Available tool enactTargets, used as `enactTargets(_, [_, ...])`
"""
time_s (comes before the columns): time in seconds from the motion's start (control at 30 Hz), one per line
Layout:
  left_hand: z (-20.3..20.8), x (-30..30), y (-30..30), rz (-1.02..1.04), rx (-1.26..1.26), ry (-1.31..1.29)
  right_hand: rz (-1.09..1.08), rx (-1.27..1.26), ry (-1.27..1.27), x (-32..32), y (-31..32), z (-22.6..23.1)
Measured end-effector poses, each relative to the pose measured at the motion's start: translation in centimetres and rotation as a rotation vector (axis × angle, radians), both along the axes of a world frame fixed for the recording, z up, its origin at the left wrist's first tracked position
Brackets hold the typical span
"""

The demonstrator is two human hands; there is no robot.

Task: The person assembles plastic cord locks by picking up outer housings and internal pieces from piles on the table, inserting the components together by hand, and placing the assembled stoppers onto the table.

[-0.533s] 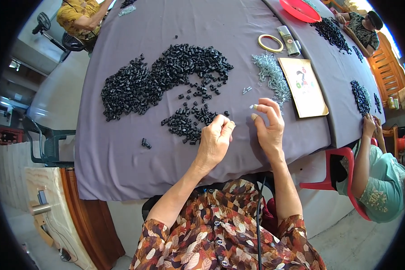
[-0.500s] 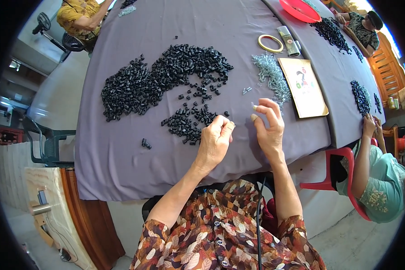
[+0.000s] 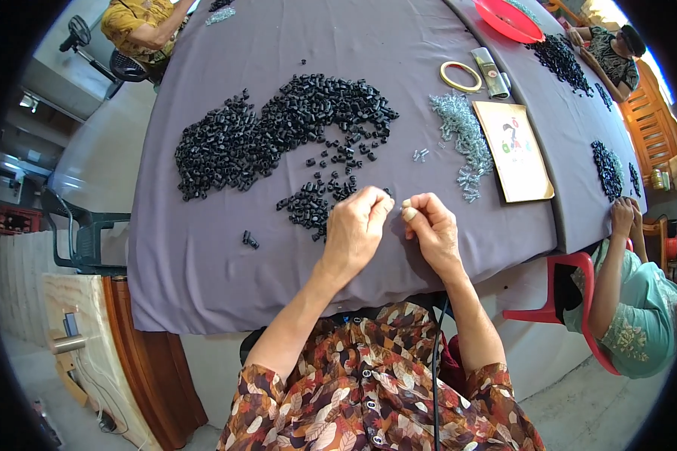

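Observation:
Both hands are raised over the near part of the cloth, fingertips facing each other with a small gap between them. My left hand (image 3: 356, 229) is closed in a pinch; what it holds, if anything, is too small to name. My right hand (image 3: 435, 237) also pinches thumb against fingers, its contents unclear. Beside and partly behind my left hand lies a small heap of short black plastic pieces (image 3: 306, 207). Beyond it spreads a larger pile of the same black pieces (image 3: 226, 146). Small clear pieces (image 3: 466, 143) lie heaped beyond my right hand, with a few loose clear ones (image 3: 420, 155) nearer the middle.
A grey cloth (image 3: 210, 278) covers the table. Right of the clear heap lie a booklet (image 3: 513, 150), a tape roll (image 3: 460, 77) and a green-and-white packet (image 3: 490, 73). A red basin (image 3: 508, 20) stands far right. Other people sit around, one on a red chair (image 3: 572, 282).
My right hand has come left and down toward my left hand, its spread fingers closing into a pinch. My left hand stays pinched in nearly the same place. The view has shifted slightly.

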State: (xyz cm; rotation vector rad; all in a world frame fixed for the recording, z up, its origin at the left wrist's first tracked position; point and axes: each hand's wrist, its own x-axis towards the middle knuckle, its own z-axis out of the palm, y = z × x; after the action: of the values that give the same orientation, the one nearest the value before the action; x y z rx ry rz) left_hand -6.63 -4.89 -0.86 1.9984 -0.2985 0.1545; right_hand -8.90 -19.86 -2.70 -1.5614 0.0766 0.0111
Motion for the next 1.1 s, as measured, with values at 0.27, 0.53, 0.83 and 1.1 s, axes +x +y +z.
enactTargets(0.27, [-1.4,3.2,-0.6,-0.138,0.554,-0.279,-0.06,0.247,-0.029,0.3,-0.3,-0.9])
enactTargets(0.53, [-2.1,3.2,-1.1,-0.095,0.691,-0.417,-0.045,0.156,-0.041,0.3,0.0,-1.1])
enactTargets(0.83, [-1.8,3.1,-1.8,-0.029,0.662,-0.473,-0.057,0.119,-0.075,0.1,0.2,-1.0])
enactTargets(1.1, [-0.4,-0.3,-0.9,-0.057,-0.68,0.56,-0.07,0.023,-0.224,-0.3,0.3,-1.1])
